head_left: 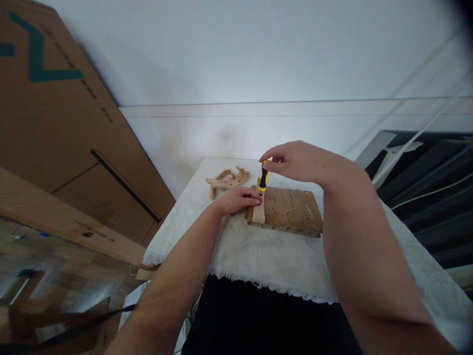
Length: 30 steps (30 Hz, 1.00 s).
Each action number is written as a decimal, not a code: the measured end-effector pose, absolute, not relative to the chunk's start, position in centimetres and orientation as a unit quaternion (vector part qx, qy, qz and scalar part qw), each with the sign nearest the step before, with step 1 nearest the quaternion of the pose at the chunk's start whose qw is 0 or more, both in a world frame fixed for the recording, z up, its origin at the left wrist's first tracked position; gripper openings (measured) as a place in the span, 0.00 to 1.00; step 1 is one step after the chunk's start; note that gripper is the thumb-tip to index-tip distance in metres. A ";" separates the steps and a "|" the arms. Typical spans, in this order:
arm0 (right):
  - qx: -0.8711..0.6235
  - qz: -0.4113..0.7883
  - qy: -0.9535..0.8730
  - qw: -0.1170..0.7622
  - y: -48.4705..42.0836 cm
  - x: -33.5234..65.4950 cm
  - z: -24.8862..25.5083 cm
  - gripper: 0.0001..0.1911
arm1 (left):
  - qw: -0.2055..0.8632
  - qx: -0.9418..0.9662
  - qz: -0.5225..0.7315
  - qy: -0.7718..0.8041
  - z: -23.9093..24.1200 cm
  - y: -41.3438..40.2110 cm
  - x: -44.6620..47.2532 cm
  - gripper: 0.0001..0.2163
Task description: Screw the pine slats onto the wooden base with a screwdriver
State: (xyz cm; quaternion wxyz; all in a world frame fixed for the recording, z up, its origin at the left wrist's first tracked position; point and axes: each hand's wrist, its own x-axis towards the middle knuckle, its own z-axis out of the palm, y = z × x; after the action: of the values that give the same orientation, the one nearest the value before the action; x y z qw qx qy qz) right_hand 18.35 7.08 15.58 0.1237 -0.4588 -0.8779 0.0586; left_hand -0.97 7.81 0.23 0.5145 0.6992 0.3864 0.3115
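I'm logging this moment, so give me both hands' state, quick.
Left hand: fingertips at the screwdriver's lower end, over the pale wood strip; grip cannot be told.
Right hand: closed, holding the yellow-and-black screwdriver by its handle.

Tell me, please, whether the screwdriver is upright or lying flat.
Upright, leaning slightly: the screwdriver stands over the wooden strip, its top in the right hand.

A yellow-black screwdriver (263, 178) stands slightly tilted over a pale strip (259, 213).
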 end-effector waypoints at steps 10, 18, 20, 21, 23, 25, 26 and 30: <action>-0.508 0.023 -0.857 0.077 7.0 18.5 16.0 0.21 | 0.518 0.695 0.318 0.384 0.2 7.9 -1.0 0.08; -0.453 0.052 -0.881 0.122 6.9 17.9 15.5 0.20 | 0.517 0.693 0.318 0.390 0.5 7.6 -0.8 0.07; -0.452 0.057 -0.882 0.122 6.9 17.9 15.6 0.19 | 0.516 0.693 0.320 0.389 0.6 7.5 -0.8 0.06; -0.454 0.055 -0.881 0.119 6.9 18.0 15.6 0.19 | 0.515 0.693 0.320 0.390 0.7 7.5 -0.7 0.06; -0.465 0.045 -0.877 0.114 6.9 18.0 15.6 0.18 | 0.511 0.697 0.316 0.392 0.8 7.4 -0.7 0.06; -0.480 0.032 -0.870 0.111 7.1 18.0 15.5 0.19 | 0.506 0.702 0.309 0.396 0.9 7.4 -0.7 0.06; -0.486 0.027 -0.867 0.112 7.2 18.0 15.4 0.20 | 0.503 0.703 0.306 0.398 0.9 7.4 -0.7 0.06; -0.480 0.026 -0.869 0.117 7.5 17.8 15.0 0.19 | 0.503 0.701 0.307 0.402 0.7 7.6 -0.8 0.06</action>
State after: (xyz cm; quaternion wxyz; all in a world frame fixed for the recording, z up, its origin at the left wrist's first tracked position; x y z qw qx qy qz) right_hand 17.77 7.46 15.04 0.1171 -0.4796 -0.8692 0.0255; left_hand -0.80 7.57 0.73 0.5029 0.7010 0.4018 0.3071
